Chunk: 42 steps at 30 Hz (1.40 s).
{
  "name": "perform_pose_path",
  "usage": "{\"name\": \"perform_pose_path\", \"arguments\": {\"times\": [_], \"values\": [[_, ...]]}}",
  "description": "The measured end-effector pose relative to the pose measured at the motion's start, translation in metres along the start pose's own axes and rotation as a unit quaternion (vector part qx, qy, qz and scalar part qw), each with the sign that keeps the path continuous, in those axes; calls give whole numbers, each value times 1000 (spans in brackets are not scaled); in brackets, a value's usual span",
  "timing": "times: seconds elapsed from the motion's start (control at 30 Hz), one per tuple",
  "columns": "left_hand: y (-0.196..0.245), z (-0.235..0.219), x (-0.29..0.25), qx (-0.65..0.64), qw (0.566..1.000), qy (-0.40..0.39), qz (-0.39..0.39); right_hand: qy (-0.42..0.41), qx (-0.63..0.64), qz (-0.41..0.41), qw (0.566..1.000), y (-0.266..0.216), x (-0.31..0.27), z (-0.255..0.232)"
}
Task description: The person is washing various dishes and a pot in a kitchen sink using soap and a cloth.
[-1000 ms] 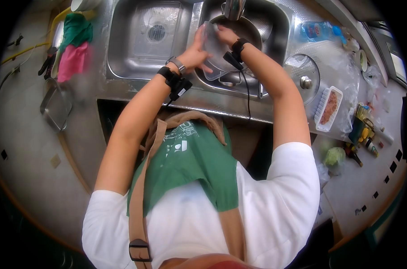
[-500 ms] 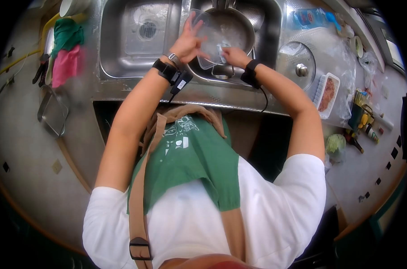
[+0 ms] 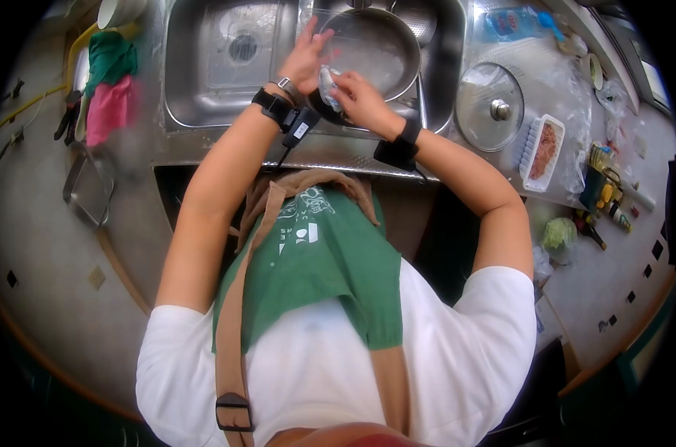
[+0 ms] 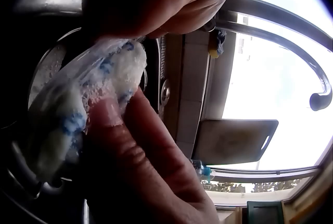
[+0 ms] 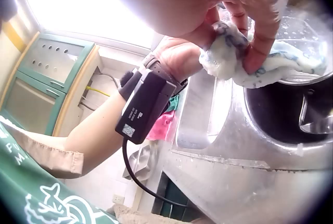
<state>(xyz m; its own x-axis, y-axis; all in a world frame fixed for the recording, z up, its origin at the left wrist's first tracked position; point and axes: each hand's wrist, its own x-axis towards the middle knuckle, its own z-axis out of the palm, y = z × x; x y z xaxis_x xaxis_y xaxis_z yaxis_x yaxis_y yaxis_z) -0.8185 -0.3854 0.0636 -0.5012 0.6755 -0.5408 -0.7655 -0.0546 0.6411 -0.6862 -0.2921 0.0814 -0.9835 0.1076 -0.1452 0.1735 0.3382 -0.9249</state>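
My left hand (image 3: 302,65), fingers spread, holds a clear plastic container (image 5: 304,34) at its side. The container is tilted over the right sink basin, and its clear wall overlaps the frying pan (image 3: 397,56) in the head view. Between the thumb and fingers of my right hand (image 3: 362,103) is pinched a wet, soapy white cloth with blue marks (image 5: 223,60), bunched against the container's near side. Suds cling to the cloth in the left wrist view, where the left palm hides part of the container.
Left of the pan lies the other sink basin (image 3: 204,67). On the right counter are a glass lid (image 3: 476,112), a tray of minced meat (image 3: 544,153) and a blue-capped bottle (image 3: 511,24). Green and pink cloths (image 3: 111,97) hang at the left. A curved faucet (image 4: 291,41) rises by the window.
My right hand has drawn the cloth from over the pan toward me and leftward, to the container's near side beside my left hand. The left hand has shifted only slightly.
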Motion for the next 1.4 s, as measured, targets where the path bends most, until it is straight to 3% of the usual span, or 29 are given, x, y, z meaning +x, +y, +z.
{"name": "perform_pose_path", "arguments": {"times": [0.07,0.1,0.17,0.23,0.3,0.33,0.4,0.43,0.5,0.57,0.63,0.77,0.83,0.87,0.93,1.03,1.07,1.13,1.17,1.2,1.3,1.37,1.4], "values": [[0,0,2,-28,1000,-6,5,6,-64,51,997,28,5,1],[6,9,-7,-13,1000,12,-18,-42,-125,81,988,72,19,6],[9,11,-11,2,999,32,-40,-64,-82,187,977,96,36,6],[5,2,-6,-17,999,23,-47,-96,-132,254,953,109,63,-1],[4,-1,-5,-8,998,18,-54,-15,-90,206,974,98,79,4],[3,-3,-5,-3,998,14,-64,-17,-89,203,975,93,85,6],[5,5,-10,-13,997,17,-71,25,-73,89,993,54,89,2],[7,8,-12,-19,997,15,-76,25,-74,88,993,57,93,0],[5,10,-12,-15,997,-11,-71,44,-33,192,980,87,118,-9],[6,17,-18,19,997,-26,-68,-29,-92,244,965,164,147,-14],[10,18,-16,32,997,-24,-61,-73,-80,309,945,150,140,-28],[7,13,-21,52,997,-23,-49,-144,-154,295,932,108,115,-15],[7,11,-16,66,997,-25,-42,-22,-18,226,974,81,93,-6],[6,11,-13,63,997,-27,-39,-23,-24,225,974,70,95,-5],[4,7,-12,79,994,-45,-55,8,3,100,995,54,99,-1],[7,12,-16,95,992,-44,-66,17,-3,116,993,74,131,-12],[9,13,-17,103,991,-46,-68,-7,-19,106,994,95,141,-14],[8,11,-18,117,989,-48,-72,-3,-111,179,978,117,151,-19],[8,9,-18,130,987,-53,-78,-16,-137,230,963,110,153,-25],[10,9,-19,133,987,-51,-78,-16,-134,228,964,102,157,-27],[8,8,-24,146,984,-52,-88,-37,-233,183,954,72,153,-29],[9,9,-22,133,987,-56,-77,-33,-265,60,962,43,145,-34],[11,11,-23,134,986,-54,-80,-33,-268,62,961,24,137,-35]]}}
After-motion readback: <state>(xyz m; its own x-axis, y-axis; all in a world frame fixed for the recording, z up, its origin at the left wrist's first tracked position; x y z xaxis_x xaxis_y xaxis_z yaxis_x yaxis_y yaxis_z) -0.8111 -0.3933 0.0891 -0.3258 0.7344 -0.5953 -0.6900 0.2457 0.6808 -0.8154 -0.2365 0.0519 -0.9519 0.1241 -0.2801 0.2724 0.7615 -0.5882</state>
